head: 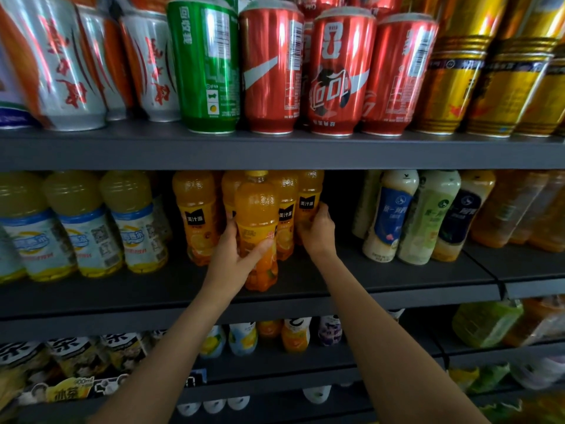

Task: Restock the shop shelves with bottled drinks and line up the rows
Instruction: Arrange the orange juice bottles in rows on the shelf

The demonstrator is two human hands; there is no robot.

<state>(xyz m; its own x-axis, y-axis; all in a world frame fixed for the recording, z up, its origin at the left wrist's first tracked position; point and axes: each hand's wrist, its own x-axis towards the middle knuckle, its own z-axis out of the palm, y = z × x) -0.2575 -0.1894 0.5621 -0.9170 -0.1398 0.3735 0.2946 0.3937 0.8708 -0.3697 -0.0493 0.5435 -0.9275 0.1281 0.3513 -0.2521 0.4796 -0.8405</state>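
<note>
Fingers of the left hand (pixel 232 255) wrap the front orange juice bottle (pixel 257 231) mid-label on the middle shelf (pixel 122 289); right hand (pixel 316 229) grips the rearmost bottle (pixel 308 197). Full, probably heavy (slick plastic), so hold at the waist.

Both bare arms reach forward and up, the left grip (pixel 237 255) curled round the front orange juice bottle (pixel 257 231), the right grip (pixel 316 229) just right of it, fingers wrapped on another bottle.
</note>
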